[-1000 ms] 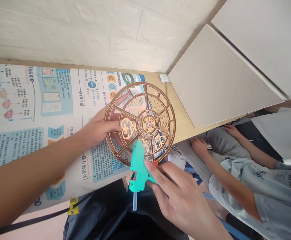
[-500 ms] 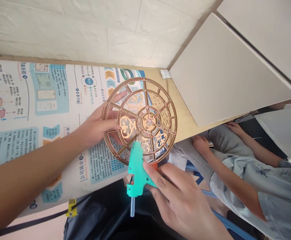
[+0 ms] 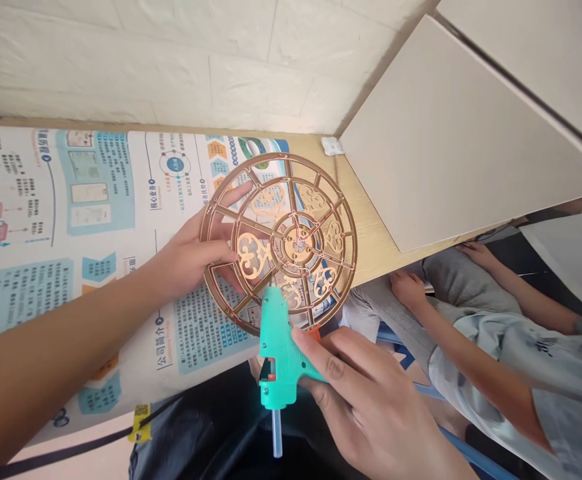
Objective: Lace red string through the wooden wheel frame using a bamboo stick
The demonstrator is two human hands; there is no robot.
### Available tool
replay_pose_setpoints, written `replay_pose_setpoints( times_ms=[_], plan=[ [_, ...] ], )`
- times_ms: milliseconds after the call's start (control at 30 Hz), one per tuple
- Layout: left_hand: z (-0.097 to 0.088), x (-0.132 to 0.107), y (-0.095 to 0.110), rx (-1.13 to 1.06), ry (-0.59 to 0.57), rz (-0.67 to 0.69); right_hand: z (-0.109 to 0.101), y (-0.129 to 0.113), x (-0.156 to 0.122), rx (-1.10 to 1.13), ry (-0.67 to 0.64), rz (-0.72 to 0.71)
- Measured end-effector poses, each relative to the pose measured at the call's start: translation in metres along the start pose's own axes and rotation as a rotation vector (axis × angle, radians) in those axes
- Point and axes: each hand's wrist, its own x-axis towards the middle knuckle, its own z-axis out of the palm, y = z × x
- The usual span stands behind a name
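Note:
A round gold openwork frame (image 3: 298, 245), with rings, spokes and scrolled heart-shaped ornaments, is held up over the printed sheet. My left hand (image 3: 205, 247) grips its left side, thumb on the front by one scrolled ornament (image 3: 253, 257), the other fingers behind. In my right hand (image 3: 371, 393) is a teal hot glue gun (image 3: 277, 343), its nozzle pointing up at the lower part of the frame. Whether the tip touches the frame I cannot tell. A clear glue stick (image 3: 277, 433) pokes out of the gun's back end.
A printed paper sheet (image 3: 115, 280) covers the table (image 3: 371, 227) along a white brick-pattern wall (image 3: 161, 60). A pale panel (image 3: 451, 147) stands at the right. Beside me sits another person (image 3: 491, 360), hands near the lap. A dark cable (image 3: 65, 453) with a yellow tag runs at lower left.
The glue gun and my right hand have shifted slightly down and to the right in view. My left hand keeps its hold on the round frame, which has barely moved.

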Motion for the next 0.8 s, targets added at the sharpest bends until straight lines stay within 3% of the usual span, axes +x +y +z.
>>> replay_pose_setpoints(
  times_ms=[400, 800],
  plan=[
    [0.0021, -0.0003, 0.0025, -0.007, -0.046, -0.028, 0.0054, 0.0074, 0.0001, 0.025, 0.004, -0.009],
    [0.0077, -0.0006, 0.0086, -0.012, -0.018, -0.064, 0.0043, 0.0007, -0.0023, -0.003, -0.041, 0.098]
  ],
)
